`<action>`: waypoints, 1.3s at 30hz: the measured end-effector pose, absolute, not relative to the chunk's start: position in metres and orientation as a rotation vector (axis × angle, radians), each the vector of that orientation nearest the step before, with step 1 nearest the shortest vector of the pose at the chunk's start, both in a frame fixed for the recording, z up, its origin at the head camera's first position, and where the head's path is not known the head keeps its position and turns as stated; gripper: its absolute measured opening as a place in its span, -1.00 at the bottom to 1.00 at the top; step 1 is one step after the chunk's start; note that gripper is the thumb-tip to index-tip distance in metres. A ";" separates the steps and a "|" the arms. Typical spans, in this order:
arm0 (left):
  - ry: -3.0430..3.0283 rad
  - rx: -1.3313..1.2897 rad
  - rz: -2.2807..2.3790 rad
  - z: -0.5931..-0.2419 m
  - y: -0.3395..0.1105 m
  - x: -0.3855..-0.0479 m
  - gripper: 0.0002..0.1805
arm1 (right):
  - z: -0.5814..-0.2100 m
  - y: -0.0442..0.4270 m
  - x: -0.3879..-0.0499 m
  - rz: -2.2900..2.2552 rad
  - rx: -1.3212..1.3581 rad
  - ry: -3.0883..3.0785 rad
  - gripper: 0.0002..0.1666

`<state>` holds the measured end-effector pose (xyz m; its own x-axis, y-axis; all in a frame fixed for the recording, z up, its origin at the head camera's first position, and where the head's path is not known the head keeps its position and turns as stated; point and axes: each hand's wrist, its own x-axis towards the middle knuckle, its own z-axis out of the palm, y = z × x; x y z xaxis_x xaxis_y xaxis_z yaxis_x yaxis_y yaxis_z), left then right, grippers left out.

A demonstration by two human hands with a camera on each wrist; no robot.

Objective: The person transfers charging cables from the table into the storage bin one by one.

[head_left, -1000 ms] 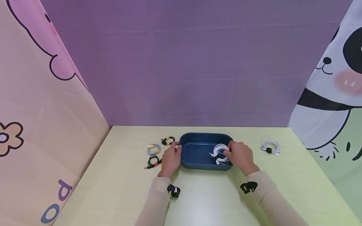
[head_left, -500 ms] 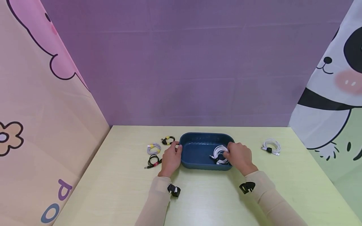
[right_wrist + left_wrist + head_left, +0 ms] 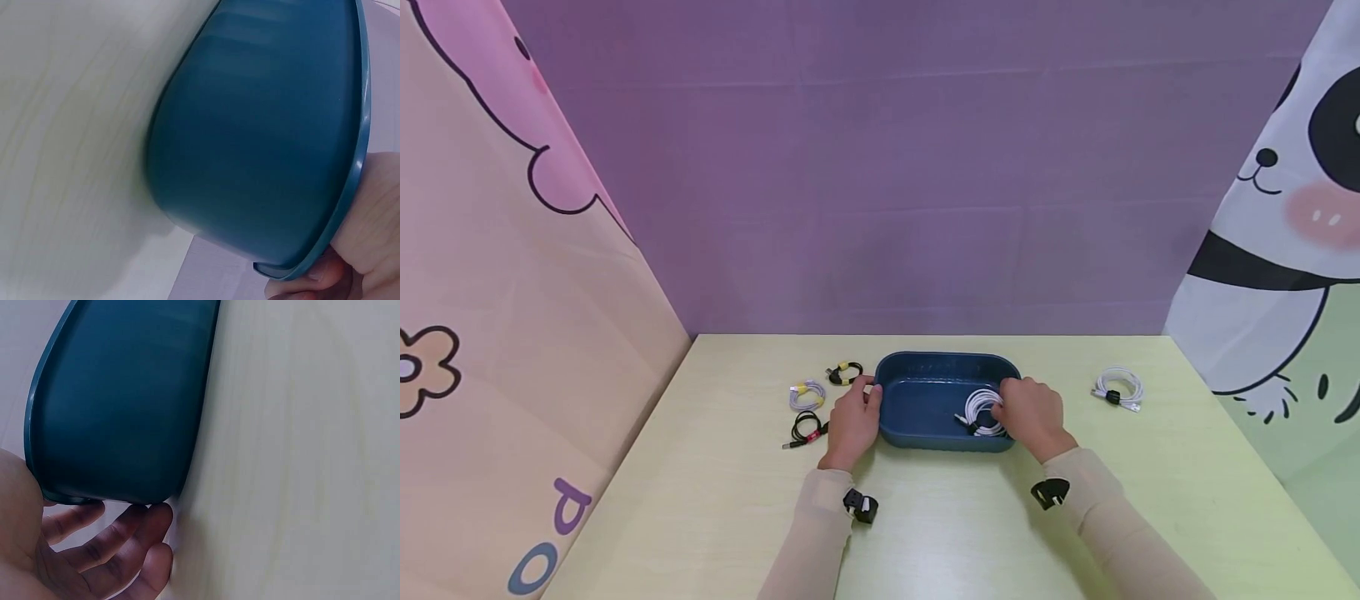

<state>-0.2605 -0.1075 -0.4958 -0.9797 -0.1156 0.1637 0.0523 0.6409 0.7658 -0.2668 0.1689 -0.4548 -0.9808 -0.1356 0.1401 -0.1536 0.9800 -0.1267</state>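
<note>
On the grained table (image 3: 700,483) lie a black cable with a red band (image 3: 814,436), a grey loop (image 3: 805,408) and a small black loop (image 3: 836,377); the left hand (image 3: 852,421) rests loosely bent fingers against a glossy, round-cornered blue tray (image 3: 917,412); inside, at its right end, lies a smooth white coil (image 3: 975,408); the right hand (image 3: 1033,414) bends over that end, whether gripping the coil I cannot tell; farther right lies another white cable (image 3: 1115,398).
</note>
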 end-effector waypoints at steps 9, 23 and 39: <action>-2.664 0.050 -1.257 -0.495 -0.107 -0.261 -0.63 | -0.454 0.167 -0.268 0.132 0.207 -3.021 -0.68; -2.658 0.045 -1.260 -0.496 -0.107 -0.261 -0.62 | -0.453 0.164 -0.269 0.074 0.190 -3.072 -0.64; -2.672 0.056 -1.265 -0.496 -0.108 -0.262 -0.62 | -0.454 0.164 -0.268 0.140 0.188 -3.065 -0.67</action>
